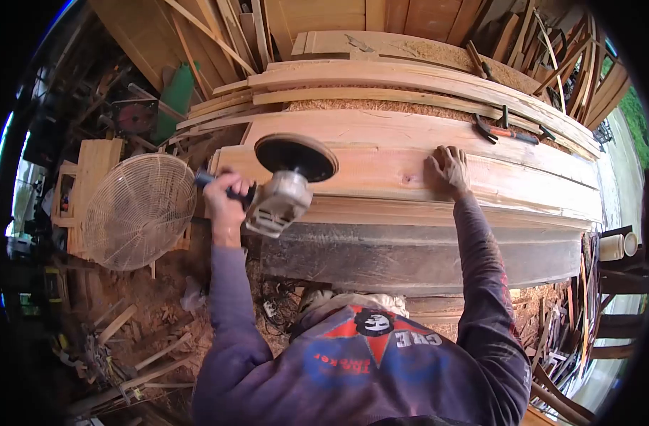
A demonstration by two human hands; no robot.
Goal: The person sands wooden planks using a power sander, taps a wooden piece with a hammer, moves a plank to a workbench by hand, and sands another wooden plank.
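Observation:
My left hand (227, 199) is wrapped round the dark handle of an angle grinder (278, 204). The grinder has a pale metal body and is tipped up, with its round black sanding disc (296, 157) facing up and away from me, above the left end of a wide plank (381, 167). On that same plank, near a small knot, rests my right hand (450, 170), palm down, with fingers stretched forward and no tool in it. Beyond it lies a claw hammer (505, 133) with an orange and black handle.
Several long boards (381, 74) are stacked behind the plank, with shavings between them. A large wire-guard fan (141, 211) stands at left. A dark beam (424, 255) runs along my side. Wood scraps (161, 355) and sawdust litter the floor; offcuts lean at far right.

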